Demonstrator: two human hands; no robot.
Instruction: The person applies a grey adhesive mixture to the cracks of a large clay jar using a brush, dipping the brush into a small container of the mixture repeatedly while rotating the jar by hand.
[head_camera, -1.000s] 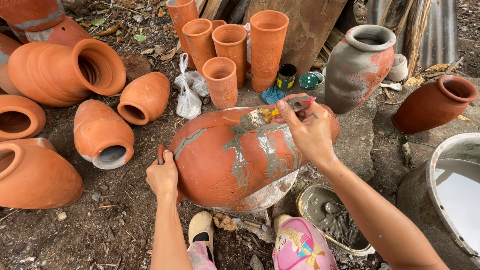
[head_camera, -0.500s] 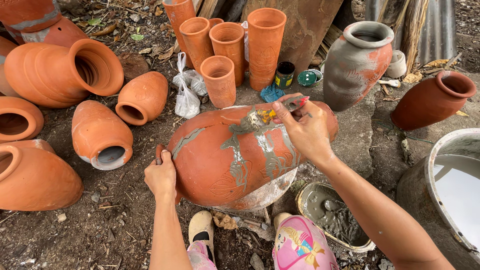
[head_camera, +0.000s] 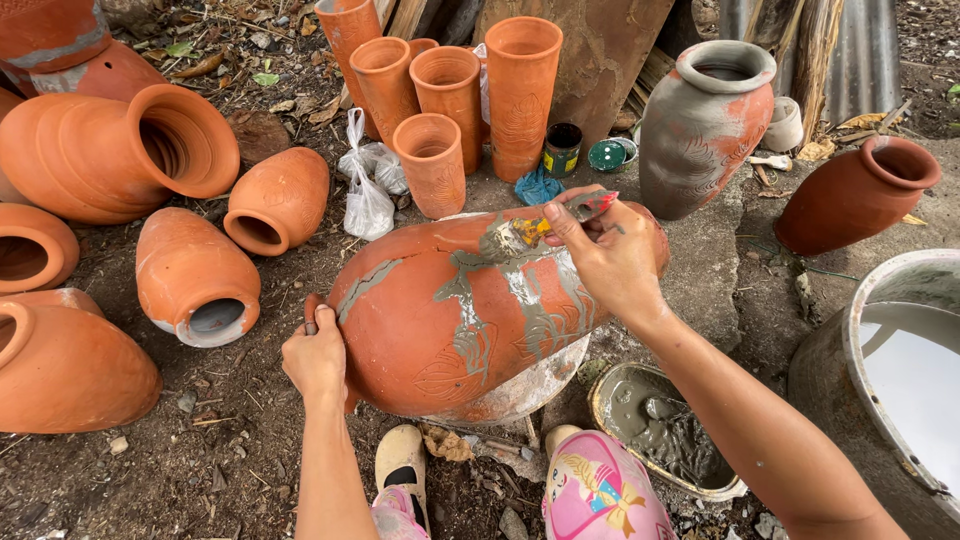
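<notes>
A large terracotta jar (head_camera: 450, 320) lies on its side on the dirt ground (head_camera: 230, 460), just in front of the person's feet, streaked with wet grey slip across its upper flank. The right hand (head_camera: 610, 255) rests on top of the jar near its far right end, fingers pinched around a small paintbrush (head_camera: 555, 218) whose grey-loaded tip lies on the jar's surface. The left hand (head_camera: 318, 355) is curled over the rim at the jar's left end, fingers closed on the lip.

Just right of the jar's underside sits a shallow bowl of grey slip (head_camera: 665, 430), close to the pink sandal (head_camera: 600, 490); a second, pale sandal (head_camera: 402, 462) is beside it. Further right, a big metal basin of whitish liquid (head_camera: 900, 380) crowds the right edge, leaving only a narrow strip beside the right forearm.

To the left, several plain terracotta jars (head_camera: 195, 275) lie on their sides, near but apart from the painted jar, with a band of bare dirt between them. Behind it stand tall terracotta cylinder pots (head_camera: 520, 95), a knotted plastic bag (head_camera: 368, 205), a small dark paint tin (head_camera: 563, 150), a grey-coated upright vase (head_camera: 705, 125) and a tilted red-brown pot (head_camera: 855, 195). Room is tight behind and right, more open toward the near left.
</notes>
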